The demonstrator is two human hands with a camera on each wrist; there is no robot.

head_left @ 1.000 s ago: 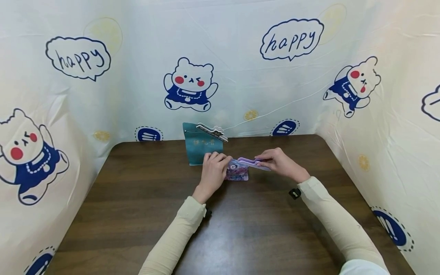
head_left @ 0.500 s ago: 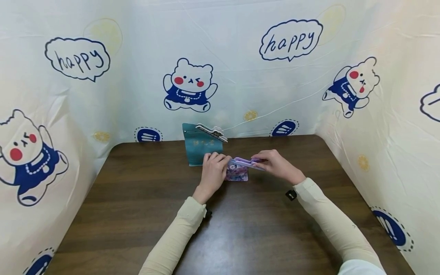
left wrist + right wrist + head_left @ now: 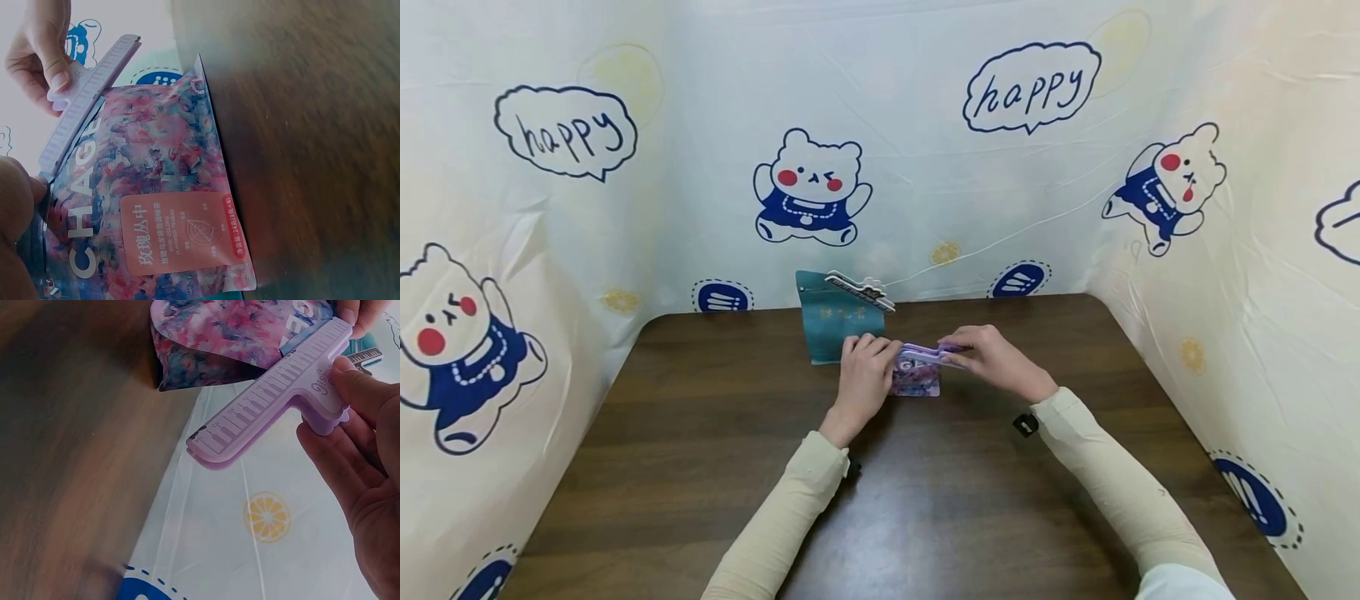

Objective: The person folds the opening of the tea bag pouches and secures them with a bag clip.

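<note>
A pink-and-blue tea pouch (image 3: 156, 162) stands on the table, its top edge gripped near one corner by my left hand (image 3: 863, 379). My right hand (image 3: 996, 357) pinches the handle of a purple sealing clip (image 3: 269, 394) between thumb and fingers. In the left wrist view the clip's long bar (image 3: 87, 109) lies along the pouch's top edge, one end close to the left hand's fingertips. The bar's other end sticks out past the pouch in the right wrist view. Whether the clip's bars are pressed fully together is hard to tell.
Behind the left hand a teal pouch (image 3: 831, 321) stands upright with a black-and-white clip (image 3: 861, 291) across its top corner. The brown wooden table (image 3: 700, 467) ends at a printed cloth backdrop (image 3: 917, 183) at the back and both sides.
My right hand has moved left with the purple clip, bringing its bar further along the pouch's top edge. The left hand has kept its hold on the pouch.
</note>
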